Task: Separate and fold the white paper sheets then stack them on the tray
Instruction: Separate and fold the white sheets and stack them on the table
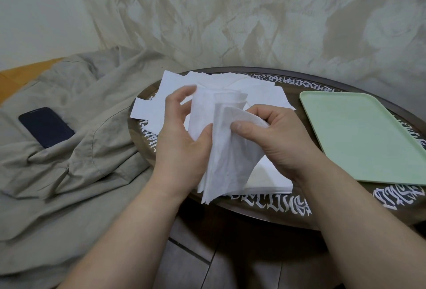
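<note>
in the middle of the frame, the left hand (182,132) grips a thin bunch of white paper sheets (207,127), with the thumb in front and the fingers curled behind. the right hand (272,132) pinches the top corner of the front sheet (239,116) and bends it away from the rest. more loose sheets (253,90) lie spread out on the round dark table (265,205) behind the hands, and a neat flat pile (269,178) sits on the table under the right wrist. the green tray (368,136) is at the right of the frame, and no paper is on it yet.

the paper looks soft and thin. it could rip if the right hand pulls too hard or too fast. two sheets could stick and come off together, so the fold would be too thick. if the left hand lets go a bit, the bunch could slip down and drop to the floor at the bottom of the frame.

a dark phone (46,127) lies on a grey cloth (80,162) at the left.
</note>
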`<state>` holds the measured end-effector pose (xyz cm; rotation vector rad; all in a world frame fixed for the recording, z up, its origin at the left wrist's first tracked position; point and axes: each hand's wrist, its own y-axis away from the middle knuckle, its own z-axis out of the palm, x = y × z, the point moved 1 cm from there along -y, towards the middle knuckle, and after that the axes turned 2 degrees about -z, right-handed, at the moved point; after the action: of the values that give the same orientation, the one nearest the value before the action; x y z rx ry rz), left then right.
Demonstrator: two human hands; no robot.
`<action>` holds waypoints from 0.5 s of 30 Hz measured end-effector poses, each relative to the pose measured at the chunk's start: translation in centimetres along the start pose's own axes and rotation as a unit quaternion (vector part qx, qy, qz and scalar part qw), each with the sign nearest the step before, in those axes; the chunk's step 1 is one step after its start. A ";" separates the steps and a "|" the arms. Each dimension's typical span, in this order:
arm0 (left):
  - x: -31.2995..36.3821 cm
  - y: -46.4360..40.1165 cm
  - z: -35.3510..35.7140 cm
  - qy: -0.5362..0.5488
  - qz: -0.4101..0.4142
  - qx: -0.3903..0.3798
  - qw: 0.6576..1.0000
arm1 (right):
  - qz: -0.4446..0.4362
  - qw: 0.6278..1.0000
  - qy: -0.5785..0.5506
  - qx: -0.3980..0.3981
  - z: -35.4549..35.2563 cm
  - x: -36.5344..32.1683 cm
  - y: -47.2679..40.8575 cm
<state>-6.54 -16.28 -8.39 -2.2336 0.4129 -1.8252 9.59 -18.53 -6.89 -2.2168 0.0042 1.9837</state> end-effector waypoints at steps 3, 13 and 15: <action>-0.1 -0.2 0.0 -0.003 -0.003 -0.023 1.000 | -0.003 1.000 0.009 0.003 0.0 0.1 0.0; -0.1 0.2 0.1 0.005 0.053 -0.078 0.995 | -0.036 0.999 0.034 0.002 -0.2 0.0 0.1; -0.1 0.3 0.0 -0.029 0.075 -0.072 0.994 | -0.056 0.996 0.062 -0.013 -0.4 -0.2 0.3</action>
<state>-6.58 -16.51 -8.52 -2.2731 0.7016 -1.6985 9.92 -18.86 -6.68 -2.2990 -0.1277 1.7961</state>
